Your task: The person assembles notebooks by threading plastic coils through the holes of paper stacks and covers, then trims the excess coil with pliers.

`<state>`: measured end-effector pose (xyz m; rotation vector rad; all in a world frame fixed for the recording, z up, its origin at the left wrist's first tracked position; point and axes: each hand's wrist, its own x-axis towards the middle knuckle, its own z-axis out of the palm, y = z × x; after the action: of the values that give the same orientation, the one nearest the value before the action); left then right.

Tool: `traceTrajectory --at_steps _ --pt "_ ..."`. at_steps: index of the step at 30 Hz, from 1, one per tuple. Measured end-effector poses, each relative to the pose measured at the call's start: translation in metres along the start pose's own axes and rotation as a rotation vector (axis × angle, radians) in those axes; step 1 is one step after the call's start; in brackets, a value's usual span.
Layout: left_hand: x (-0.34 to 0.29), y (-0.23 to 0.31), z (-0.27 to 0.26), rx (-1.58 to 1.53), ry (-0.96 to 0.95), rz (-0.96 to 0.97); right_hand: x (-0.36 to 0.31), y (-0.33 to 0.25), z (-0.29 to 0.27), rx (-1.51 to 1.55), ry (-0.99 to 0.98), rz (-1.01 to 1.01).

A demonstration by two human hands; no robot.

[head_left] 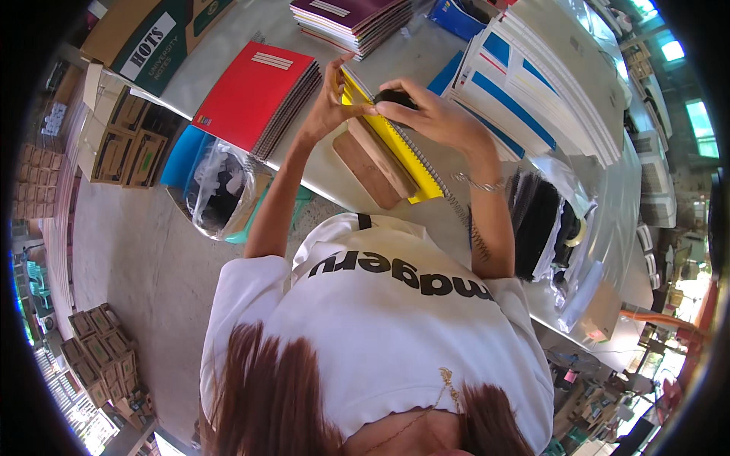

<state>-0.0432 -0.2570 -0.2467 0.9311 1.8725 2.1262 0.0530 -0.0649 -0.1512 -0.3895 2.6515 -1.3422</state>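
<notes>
A yellow spiral notebook [420, 176] lies slantwise on the table in front of me. A thin wire coil [458, 207] runs along its right edge, and its loose tail hangs past the near end toward my right forearm. My left hand [334, 105] grips the notebook's far end, thumb across the yellow cover and fingers at the far-left side. My right hand [439, 120] is closed around a small black tool [397, 97] at the coiled edge; its tip is hidden. Both thumbs nearly meet. A brown wooden block [372, 169] rests along the notebook's left side.
Red notebooks [255, 95] are stacked at left, purple ones [353, 23] at the far side. White and blue printed sheets [525, 83] pile up at right, with dark coils [532, 220] nearer me. A plastic-lined bin [220, 186] stands below the table's left edge, near cardboard boxes [129, 137].
</notes>
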Motion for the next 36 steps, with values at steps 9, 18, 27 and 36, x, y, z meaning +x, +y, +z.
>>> traceTrajectory --at_steps 9,18,27,36 --pt "0.009 0.002 -0.011 0.058 -0.140 -0.146 0.031 0.028 -0.008 -0.192 -0.013 0.194" --pt "0.012 0.003 -0.005 -0.067 -0.145 -0.169 0.050 0.078 0.001 -0.664 0.024 0.404" --pt "0.011 0.011 -0.002 -0.163 -0.149 -0.163 0.059 0.076 -0.008 -0.589 -0.099 0.339" --pt "0.006 0.007 0.000 -0.091 -0.078 -0.128 0.059 0.056 -0.011 -0.380 -0.115 0.371"
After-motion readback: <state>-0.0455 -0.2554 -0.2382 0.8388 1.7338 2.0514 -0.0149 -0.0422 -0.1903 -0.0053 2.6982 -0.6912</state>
